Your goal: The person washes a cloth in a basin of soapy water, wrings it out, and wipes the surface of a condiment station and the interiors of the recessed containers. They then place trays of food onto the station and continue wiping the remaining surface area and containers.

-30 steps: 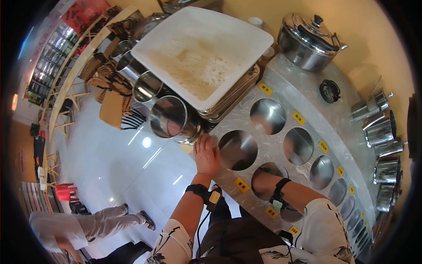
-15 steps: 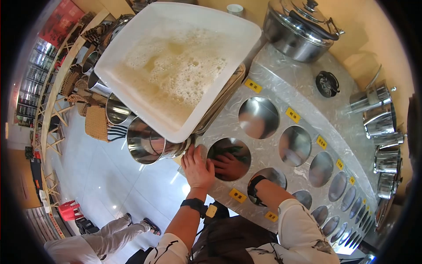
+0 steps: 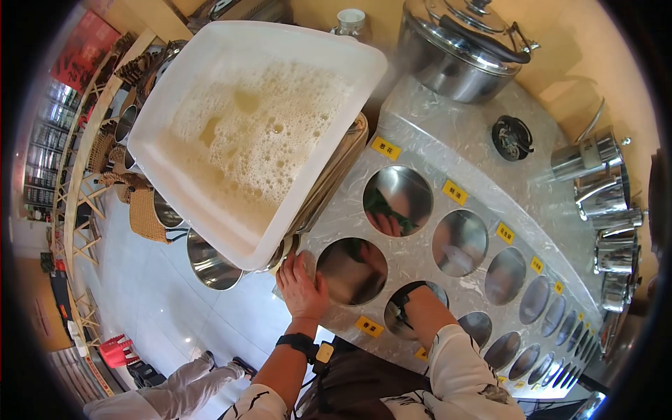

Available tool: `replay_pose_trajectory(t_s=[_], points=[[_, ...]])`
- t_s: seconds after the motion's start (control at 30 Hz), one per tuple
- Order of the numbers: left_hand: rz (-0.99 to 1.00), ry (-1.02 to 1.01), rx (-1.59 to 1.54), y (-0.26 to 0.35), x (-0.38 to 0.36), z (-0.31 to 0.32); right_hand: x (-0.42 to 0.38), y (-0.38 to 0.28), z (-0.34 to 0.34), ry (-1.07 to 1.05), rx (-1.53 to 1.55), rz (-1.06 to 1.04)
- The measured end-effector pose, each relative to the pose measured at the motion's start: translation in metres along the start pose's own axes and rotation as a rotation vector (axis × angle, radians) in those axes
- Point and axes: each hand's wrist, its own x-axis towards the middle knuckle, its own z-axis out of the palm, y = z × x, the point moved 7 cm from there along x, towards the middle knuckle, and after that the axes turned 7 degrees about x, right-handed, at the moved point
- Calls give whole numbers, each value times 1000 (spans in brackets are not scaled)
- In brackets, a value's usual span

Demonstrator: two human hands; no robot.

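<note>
My left hand [image 3: 302, 288] lies with its fingers stretched out on the left edge of a grey marbled counter [image 3: 329, 325], beside a round hole [image 3: 352, 271]. My right forearm [image 3: 428, 315] goes down through another round hole near the front. Part of my right hand [image 3: 387, 224] shows in the back left hole, its fingers on a dark green cloth [image 3: 381, 203]; the rest is hidden under the counter top. Ahead of my left hand stands a white tub [image 3: 257, 257] of cloudy, foamy water.
Yellow labels [image 3: 386, 148] mark the rows of holes. A large lidded steel pot [image 3: 455, 63] and a black round dish [image 3: 513, 137] stand on the raised ledge. Steel canisters [image 3: 600, 189] line the right wall. Steel buckets [image 3: 213, 259] sit beside the tub. A person's legs [image 3: 185, 381] show lower left.
My right hand has moved under the counter from the front left hole to the back left one, with the green cloth. My left hand stays at the edge. The view has shifted slightly.
</note>
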Motion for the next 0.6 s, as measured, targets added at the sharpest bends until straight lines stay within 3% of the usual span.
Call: replay_pose_trajectory(t_s=[0.1,0.13,0.2,0.23,0.3,0.4,0.6], points=[[20,12,6,-1,-1,0,-6,49,-4,124,-171,237],[20,9,9,-2,-2,1,-12,59,-1,121,-167,239],[15,16,-8,-2,-1,2,-21,73,-19,411,-100,267],[12,24,-11,-3,0,0,-22,75,-17,414,-102,258],[19,29,-3,-1,-1,-1,-26,70,-20,305,-306,313],[34,38,-5,1,-1,-5,-31,51,-27,167,-330,311],[34,52,-6,2,-1,-6,-65,-7,-6,-97,260,182]])
